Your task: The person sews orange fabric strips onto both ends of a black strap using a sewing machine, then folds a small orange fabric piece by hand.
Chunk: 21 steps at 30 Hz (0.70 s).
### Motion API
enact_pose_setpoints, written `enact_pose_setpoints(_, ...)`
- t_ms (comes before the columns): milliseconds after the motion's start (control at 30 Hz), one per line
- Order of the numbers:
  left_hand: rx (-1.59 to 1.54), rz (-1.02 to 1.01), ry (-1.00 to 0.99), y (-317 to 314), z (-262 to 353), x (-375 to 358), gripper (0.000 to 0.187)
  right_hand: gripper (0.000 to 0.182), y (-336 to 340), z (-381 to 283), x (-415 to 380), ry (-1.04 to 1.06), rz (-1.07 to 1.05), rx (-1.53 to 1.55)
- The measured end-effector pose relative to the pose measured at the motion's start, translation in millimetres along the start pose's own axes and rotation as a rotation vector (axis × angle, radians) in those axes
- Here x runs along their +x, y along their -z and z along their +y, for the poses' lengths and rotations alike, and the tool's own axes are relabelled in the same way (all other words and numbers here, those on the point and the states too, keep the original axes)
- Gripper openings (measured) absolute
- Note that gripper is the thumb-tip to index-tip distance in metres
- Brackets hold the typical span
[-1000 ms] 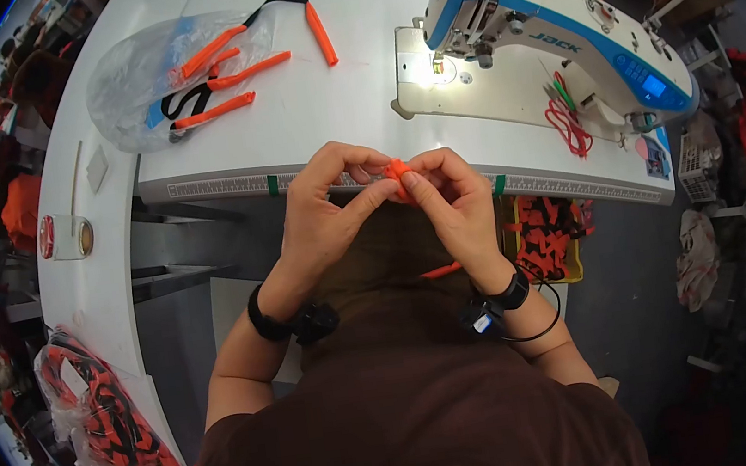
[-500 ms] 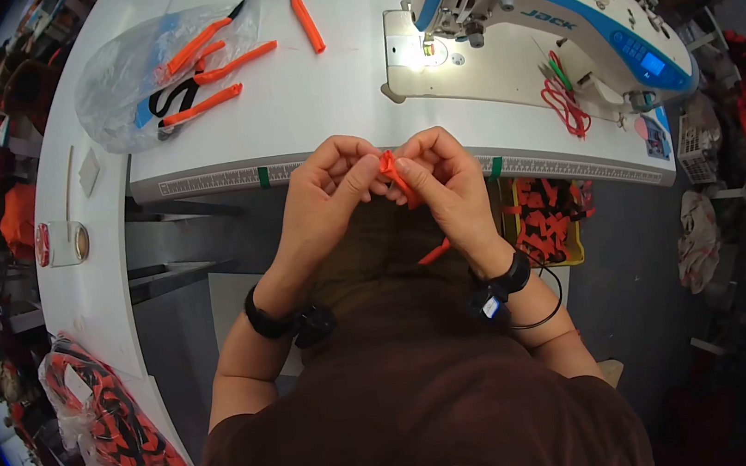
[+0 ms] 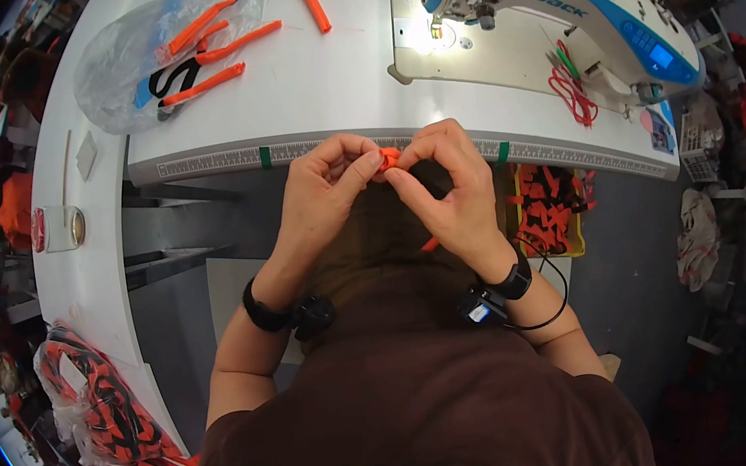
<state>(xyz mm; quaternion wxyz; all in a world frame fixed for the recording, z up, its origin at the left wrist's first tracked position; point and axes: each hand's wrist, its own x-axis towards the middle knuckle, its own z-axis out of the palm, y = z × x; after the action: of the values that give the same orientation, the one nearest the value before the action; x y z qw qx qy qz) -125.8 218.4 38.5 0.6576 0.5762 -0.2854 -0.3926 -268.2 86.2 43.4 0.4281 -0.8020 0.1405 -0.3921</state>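
A small orange fabric piece (image 3: 389, 158) is pinched between my two hands, just in front of the table's ruler edge. My left hand (image 3: 334, 182) is closed on its left side, thumb and forefinger together. From the right, my right hand (image 3: 443, 178) grips the same piece with bent fingers and thumb. Most of the fabric is hidden by the fingers. Lower down, an orange strip end (image 3: 431, 244) shows beside my right wrist; whether it joins the held piece I cannot tell.
A white sewing machine (image 3: 540, 3) stands at the back right, with red cord (image 3: 572, 97) beside it. Orange and black straps (image 3: 206, 84) lie on a plastic bag (image 3: 107, 79) at the back left. Below the table is a yellow crate (image 3: 578, 245) of orange pieces.
My right hand's fingers have shifted on the orange piece, and its thumb has moved down. Less of the orange fabric hangs in sight between the hands. The view has shifted slightly.
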Motion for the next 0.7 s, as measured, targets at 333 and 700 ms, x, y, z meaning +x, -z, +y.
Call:
enact_pose_setpoints(333, -0.008, -0.124, 0.106, -8.0, -15.9, -28.0, 0.023, 0.003, 10.7, 6.0, -36.3, -0.583, -0.200, 0.558)
enact_pose_setpoints(700, -0.047, -0.194, 0.111, -14.8, -42.7, -60.7, 0.020, 0.011, 11.0, 8.6, -88.4, -0.651, -0.244, 0.717)
